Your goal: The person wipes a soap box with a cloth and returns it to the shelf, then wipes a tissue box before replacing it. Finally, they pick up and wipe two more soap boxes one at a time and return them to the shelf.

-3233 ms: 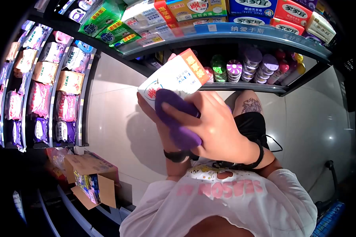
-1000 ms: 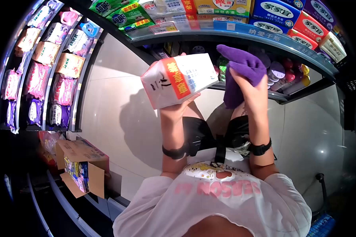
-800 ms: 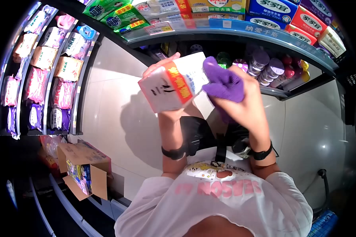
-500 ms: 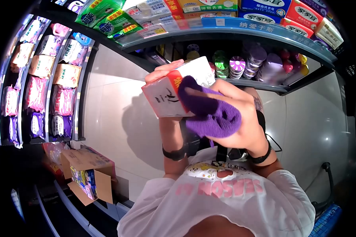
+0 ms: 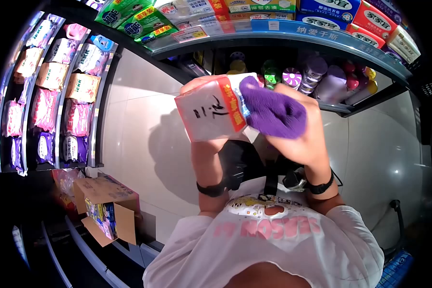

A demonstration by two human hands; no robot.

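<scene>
My left hand [image 5: 208, 149] is closed around a white packaged block with red edges, likely a laundry soap pack [image 5: 207, 111]. Black handwritten marks and a red-and-yellow label show on its near face. In my right hand [image 5: 308, 148] is a bunched purple knitted cloth [image 5: 279, 114], pressed against the pack's right side. Part of the pack's far side is hidden behind the cloth, and the right fingertips are mostly covered. Both hands are raised in front of my chest, before the shelf.
A shelf [image 5: 273, 26] with soap packs [image 5: 372, 21] runs across the top; colourful round containers [image 5: 317, 72] stand on its lower level. To the left is a rack of wrapped packs [image 5: 84, 89]. An open cardboard box [image 5: 108, 197] sits at lower left.
The purple cloth has shifted up and right along the pack, uncovering more of the red label. The pack has turned slightly, and both hands keep their holds.
</scene>
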